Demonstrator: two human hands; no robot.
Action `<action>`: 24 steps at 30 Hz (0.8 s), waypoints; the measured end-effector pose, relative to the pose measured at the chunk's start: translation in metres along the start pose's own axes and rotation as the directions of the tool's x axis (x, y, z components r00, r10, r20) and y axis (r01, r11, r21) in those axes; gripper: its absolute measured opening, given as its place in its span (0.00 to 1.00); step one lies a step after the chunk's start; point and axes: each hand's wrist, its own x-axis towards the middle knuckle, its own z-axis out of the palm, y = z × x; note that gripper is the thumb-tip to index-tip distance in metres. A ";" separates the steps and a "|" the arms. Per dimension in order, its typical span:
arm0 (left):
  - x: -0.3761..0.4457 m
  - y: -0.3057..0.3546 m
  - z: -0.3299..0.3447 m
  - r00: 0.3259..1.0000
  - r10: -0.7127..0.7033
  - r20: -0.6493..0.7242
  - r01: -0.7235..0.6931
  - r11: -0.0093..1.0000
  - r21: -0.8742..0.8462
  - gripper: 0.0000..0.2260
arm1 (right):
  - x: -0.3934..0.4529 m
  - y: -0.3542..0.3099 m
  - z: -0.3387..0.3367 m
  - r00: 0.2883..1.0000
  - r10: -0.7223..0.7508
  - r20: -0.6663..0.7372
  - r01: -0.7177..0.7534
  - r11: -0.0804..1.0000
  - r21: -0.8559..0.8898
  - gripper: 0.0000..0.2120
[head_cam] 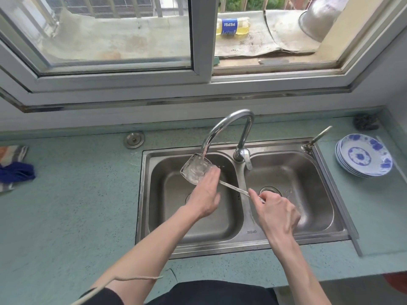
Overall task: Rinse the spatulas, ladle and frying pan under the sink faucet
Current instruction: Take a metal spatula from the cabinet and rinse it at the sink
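Water is pouring from the faucet onto the spatula over the left basin; the right hand is pinching its thin handle, the left hand is rubbing the blade with flat fingers. Light, stiff, wet steel, likely slippery, so best held by the handle. A bottle outside is reading "PEPSI", mirrored.

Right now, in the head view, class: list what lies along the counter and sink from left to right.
Cloths → round metal cap → spatula blade under the faucet → left hand → right hand → stacked blue-and-white plates.
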 end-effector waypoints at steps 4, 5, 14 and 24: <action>0.001 -0.005 -0.005 0.999 -0.049 -0.017 0.050 0.995 0.091 0.39 | 0.000 0.006 0.003 1.000 -0.001 -0.015 0.001 0.999 0.049 0.25; 0.002 -0.013 -0.008 0.997 -0.073 -0.022 0.076 0.976 0.202 0.40 | -0.001 0.010 0.004 1.000 -0.003 -0.021 0.004 0.998 0.063 0.26; 0.001 -0.006 -0.011 0.997 -0.028 0.073 0.019 0.992 0.121 0.39 | -0.006 0.003 0.004 1.000 0.016 -0.005 -0.015 0.999 0.044 0.24; -0.004 -0.024 -0.026 0.995 -0.099 0.008 0.086 0.906 0.414 0.37 | -0.011 0.017 0.013 0.999 0.020 -0.026 -0.017 0.993 0.113 0.26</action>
